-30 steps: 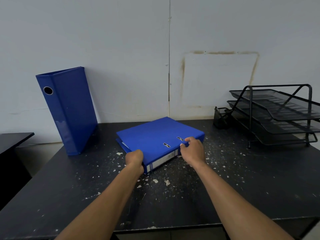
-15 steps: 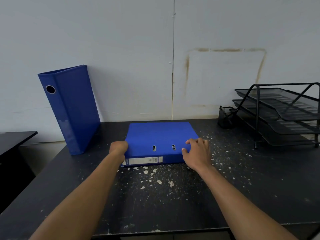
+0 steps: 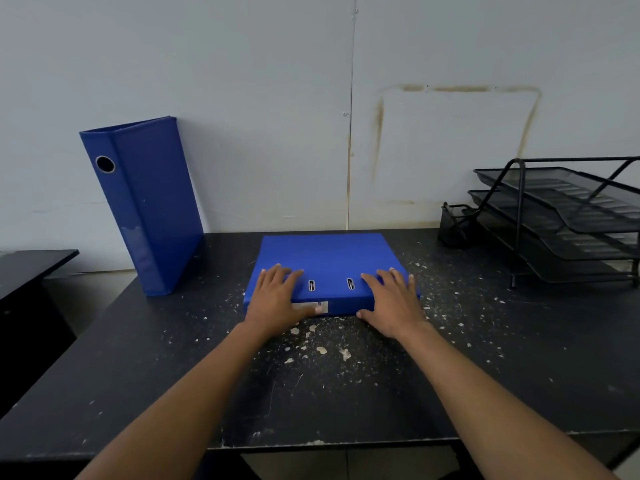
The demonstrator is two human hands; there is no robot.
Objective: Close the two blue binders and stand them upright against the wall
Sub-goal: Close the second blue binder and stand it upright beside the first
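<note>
As upright binder (image 3: 152, 202) stands, L hand (image 3: 277, 296), R hand (image 3: 393, 299) lie flat atop closed binder (image 3: 329, 256).

Blue upright binder (image 3: 152, 202), blue flat binder (image 3: 329, 258). Black worktop (image 3: 519, 358), white-flecked. Black mesh trays (image 3: 571, 209). Pale grey wall (image 3: 242, 81), brown-stained.

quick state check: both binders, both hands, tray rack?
standing binder: closed, upright, tilted against the wall.
flat binder: closed, lying flat, spine toward the person.
left hand: open, fingers flat on the flat binder's cover.
right hand: open, fingers flat on the same cover.
tray rack: upright, right of the binders.
</note>
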